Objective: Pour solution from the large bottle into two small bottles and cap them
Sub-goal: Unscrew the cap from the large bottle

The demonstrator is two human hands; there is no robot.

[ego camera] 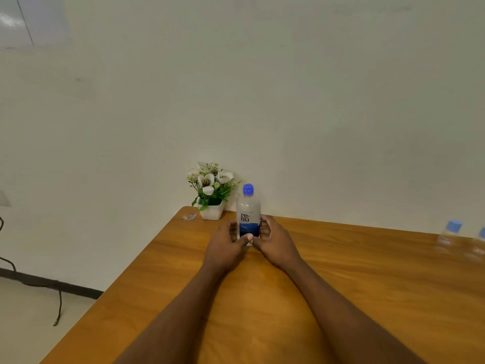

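Note:
A large white bottle (248,210) with a blue cap and a "re-nu" label stands upright on the wooden table (341,271) near its far edge. My left hand (225,245) and my right hand (273,240) both grip its lower part, one on each side, with the left thumb across the front. Two small clear bottles with blue caps stand at the far right: one (448,237) in full view, the other (479,245) cut off by the frame edge.
A white pot of artificial flowers (211,190) stands at the table's far left corner, just left of the large bottle. A small wrapper (190,217) lies beside it. A wall rises directly behind the table. A cable (59,306) trails on the floor at left.

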